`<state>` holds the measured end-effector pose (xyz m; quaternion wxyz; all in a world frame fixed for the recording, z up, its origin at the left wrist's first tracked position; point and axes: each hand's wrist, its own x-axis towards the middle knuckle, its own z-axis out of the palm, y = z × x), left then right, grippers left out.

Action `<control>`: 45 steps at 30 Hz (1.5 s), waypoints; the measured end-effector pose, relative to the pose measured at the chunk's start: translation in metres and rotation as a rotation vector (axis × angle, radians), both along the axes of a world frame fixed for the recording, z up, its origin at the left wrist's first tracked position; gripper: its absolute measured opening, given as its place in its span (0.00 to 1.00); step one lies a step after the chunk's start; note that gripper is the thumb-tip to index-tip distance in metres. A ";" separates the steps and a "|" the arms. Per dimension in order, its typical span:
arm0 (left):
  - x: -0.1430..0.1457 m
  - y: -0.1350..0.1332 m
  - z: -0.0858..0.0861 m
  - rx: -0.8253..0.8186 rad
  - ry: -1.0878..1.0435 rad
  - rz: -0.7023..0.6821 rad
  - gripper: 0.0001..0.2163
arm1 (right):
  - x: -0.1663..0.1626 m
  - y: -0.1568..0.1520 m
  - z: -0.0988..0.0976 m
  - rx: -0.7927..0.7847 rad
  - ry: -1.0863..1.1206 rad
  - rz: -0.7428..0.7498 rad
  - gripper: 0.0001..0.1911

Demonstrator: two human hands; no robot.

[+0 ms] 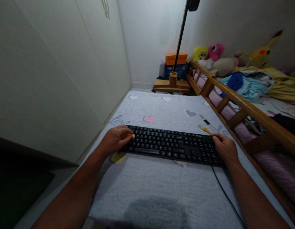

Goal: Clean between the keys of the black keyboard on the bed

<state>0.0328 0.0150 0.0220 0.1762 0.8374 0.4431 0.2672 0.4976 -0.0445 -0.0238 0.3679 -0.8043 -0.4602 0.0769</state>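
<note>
A black keyboard (pixel 161 143) with a long space bar spans the space between my hands, above the grey-blue bedspread. My left hand (pixel 117 138) closes around its left end, thumb over the keys; a small pale orange spot shows at the thumb tip, too small to name. At the other end, my right hand (pixel 225 148) grips the right edge near the number pad, fingers partly hidden underneath. Just beyond that hand lies a small brush (pixel 205 129) with an orange-yellow handle. Close by is a thin metal tool (pixel 207 122) with a black middle. Below my left wrist, a yellow piece (pixel 118 157) lies on the bedspread.
A black cable (pixel 227 190) runs from the keyboard toward me. The wooden bed rail (pixel 247 111) borders the right side, with plush toys and clothes beyond. White wardrobe doors (pixel 66 63) stand left. A wooden stand (pixel 172 84) and an orange box (pixel 176 58) are at the back.
</note>
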 end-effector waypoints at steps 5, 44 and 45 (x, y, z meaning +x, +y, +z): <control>0.017 -0.009 -0.002 0.056 -0.005 -0.052 0.08 | -0.002 0.001 0.001 -0.010 -0.009 0.013 0.20; 0.010 -0.003 -0.015 0.024 0.213 -0.078 0.09 | 0.000 0.001 -0.001 -0.044 -0.009 0.016 0.19; 0.008 -0.002 -0.014 0.018 0.220 -0.068 0.08 | 0.000 0.001 -0.001 -0.047 -0.011 0.015 0.19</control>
